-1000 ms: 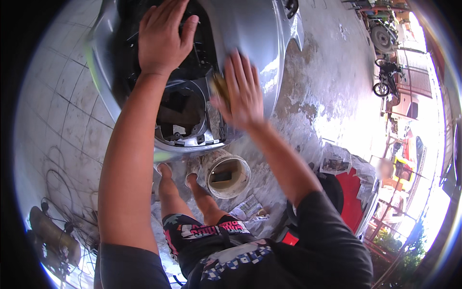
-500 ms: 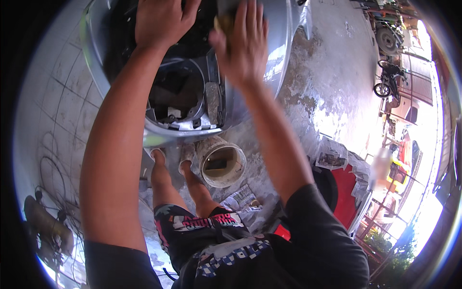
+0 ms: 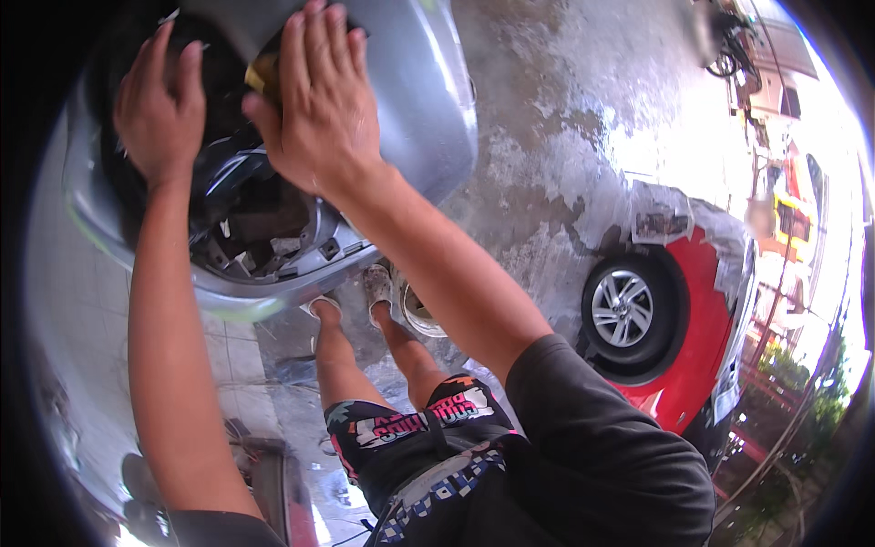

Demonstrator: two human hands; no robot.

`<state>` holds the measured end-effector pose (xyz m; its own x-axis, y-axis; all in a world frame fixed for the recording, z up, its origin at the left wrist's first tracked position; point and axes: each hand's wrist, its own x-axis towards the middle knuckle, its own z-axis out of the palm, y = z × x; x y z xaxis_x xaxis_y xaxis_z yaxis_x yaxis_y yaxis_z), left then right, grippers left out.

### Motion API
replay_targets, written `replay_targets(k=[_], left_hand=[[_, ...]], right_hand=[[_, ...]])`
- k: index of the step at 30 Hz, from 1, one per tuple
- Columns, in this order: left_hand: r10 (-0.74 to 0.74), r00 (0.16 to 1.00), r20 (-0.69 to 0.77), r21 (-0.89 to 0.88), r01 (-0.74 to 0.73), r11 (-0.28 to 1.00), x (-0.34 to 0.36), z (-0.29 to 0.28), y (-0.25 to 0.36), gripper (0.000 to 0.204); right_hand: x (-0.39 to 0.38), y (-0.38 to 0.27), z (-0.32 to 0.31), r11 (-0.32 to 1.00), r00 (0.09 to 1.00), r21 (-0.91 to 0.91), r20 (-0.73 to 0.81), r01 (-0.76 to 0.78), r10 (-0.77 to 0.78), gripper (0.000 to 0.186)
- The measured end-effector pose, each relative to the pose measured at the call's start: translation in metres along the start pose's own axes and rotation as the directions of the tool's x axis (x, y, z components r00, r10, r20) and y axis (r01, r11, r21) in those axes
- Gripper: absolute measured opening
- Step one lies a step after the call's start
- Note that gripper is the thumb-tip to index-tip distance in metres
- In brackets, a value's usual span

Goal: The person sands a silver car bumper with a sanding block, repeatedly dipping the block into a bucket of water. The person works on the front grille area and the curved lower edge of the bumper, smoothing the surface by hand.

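A large grey car bumper fills the upper left. My right hand lies over its painted surface, fingers stretched and close together, pressing on a pad. Part of that pad shows yellow beside the thumb, with a dark edge past the fingertips; the hand covers the rest. My left hand is over the bumper's dark opening, its thumb apart from its fingers, with nothing seen in it. Whether it touches the bumper there I cannot tell. Below both hands, the opening has dark plastic framing and brackets.
A pale bucket stands behind my right forearm, near my feet. At the right is a red car with a wheel and newspaper over its edge. A motorcycle stands far off on worn concrete.
The view has shifted, so the bumper and both hands appear farther left and the red car's wheel shows fully. My right hand stays on the pad; my left hand's fingers now show.
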<state>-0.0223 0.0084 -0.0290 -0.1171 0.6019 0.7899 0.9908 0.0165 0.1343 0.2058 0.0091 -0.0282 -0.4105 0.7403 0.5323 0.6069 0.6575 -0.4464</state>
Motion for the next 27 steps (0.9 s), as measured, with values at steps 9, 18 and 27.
replay_targets(k=[9,18,27], left_hand=[[0.023,0.999,0.034,0.092,-0.027,0.995,0.003,-0.004,0.006,0.042],[0.044,0.995,0.085,0.020,-0.046,0.999,0.003,-0.004,-0.007,0.041],[0.114,0.990,0.085,0.060,-0.120,0.991,0.006,-0.002,-0.005,0.041]], right_hand=[[-0.183,0.051,-0.016,0.976,0.975,-0.012,-0.057,-0.217,0.216,0.100],[-0.039,0.008,-0.007,0.988,0.995,0.139,-0.057,-0.074,0.083,0.087],[-0.293,0.072,-0.052,0.277,0.411,0.439,0.246,-0.855,0.878,0.062]])
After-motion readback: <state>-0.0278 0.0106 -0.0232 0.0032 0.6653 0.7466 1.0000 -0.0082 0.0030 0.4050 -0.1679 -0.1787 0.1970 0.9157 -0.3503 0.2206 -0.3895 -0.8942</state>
